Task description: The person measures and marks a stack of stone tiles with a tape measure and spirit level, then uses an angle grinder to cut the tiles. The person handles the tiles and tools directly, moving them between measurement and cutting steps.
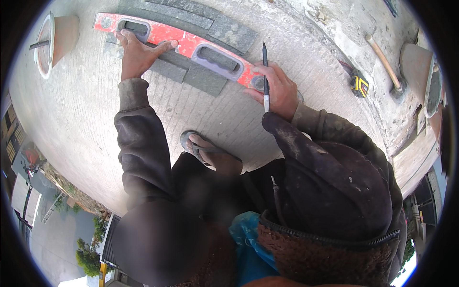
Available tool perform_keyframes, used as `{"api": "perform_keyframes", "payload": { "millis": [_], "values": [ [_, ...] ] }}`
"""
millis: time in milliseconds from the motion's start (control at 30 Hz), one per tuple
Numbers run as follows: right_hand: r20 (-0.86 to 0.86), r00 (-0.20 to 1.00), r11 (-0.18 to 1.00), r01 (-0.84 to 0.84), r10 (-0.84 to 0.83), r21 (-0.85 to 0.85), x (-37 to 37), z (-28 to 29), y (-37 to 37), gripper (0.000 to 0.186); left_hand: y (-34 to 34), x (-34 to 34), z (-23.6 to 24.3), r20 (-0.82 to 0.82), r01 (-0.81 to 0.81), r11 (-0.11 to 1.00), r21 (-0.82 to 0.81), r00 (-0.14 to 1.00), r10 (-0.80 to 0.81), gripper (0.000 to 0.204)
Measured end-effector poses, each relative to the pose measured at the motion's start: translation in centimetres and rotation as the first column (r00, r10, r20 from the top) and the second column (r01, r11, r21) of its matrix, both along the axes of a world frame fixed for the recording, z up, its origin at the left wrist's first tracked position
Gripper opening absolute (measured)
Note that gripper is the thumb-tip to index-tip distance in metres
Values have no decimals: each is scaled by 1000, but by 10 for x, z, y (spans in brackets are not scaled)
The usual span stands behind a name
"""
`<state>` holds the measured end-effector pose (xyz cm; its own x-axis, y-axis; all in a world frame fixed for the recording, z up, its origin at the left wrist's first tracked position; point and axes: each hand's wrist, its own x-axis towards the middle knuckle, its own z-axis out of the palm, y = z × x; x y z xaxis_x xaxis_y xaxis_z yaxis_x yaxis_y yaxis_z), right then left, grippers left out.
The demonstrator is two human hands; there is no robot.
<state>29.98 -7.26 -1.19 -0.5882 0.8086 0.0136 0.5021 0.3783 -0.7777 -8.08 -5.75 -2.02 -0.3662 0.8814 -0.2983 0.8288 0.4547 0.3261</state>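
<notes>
A person is holding a red spirit level (185,45) across grey stone slabs (206,79) on the concrete ground (167,107).
The left hand (136,56) is clamping onto the level at its left handle slot, thumb spreading along the near edge; the right hand (281,93) is closing around a black pencil (265,71) while touching the level's right end. A yellow-and-black tape measure (359,85) is lying off to the right, near a wooden-handled mallet (385,62).

Spirit level (187,44) and slabs (206,80) mark a building site.
</notes>
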Motion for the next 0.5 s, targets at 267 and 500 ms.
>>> {"api": "perform_keyframes", "payload": {
  "millis": [267, 500],
  "values": [
    [-1, 1000, 1000, -16, 16, -13, 0, 0, 2, 55, -2, -4, -5, -30, 29, 1000, -4, 999, -29, 158],
    [-10, 1000, 1000, -4, 4, -8, -1, 0, -1, 54, -2, -1, -2, -8, 14, 1000, 24, 1000, -14, 158]
  ]
}}
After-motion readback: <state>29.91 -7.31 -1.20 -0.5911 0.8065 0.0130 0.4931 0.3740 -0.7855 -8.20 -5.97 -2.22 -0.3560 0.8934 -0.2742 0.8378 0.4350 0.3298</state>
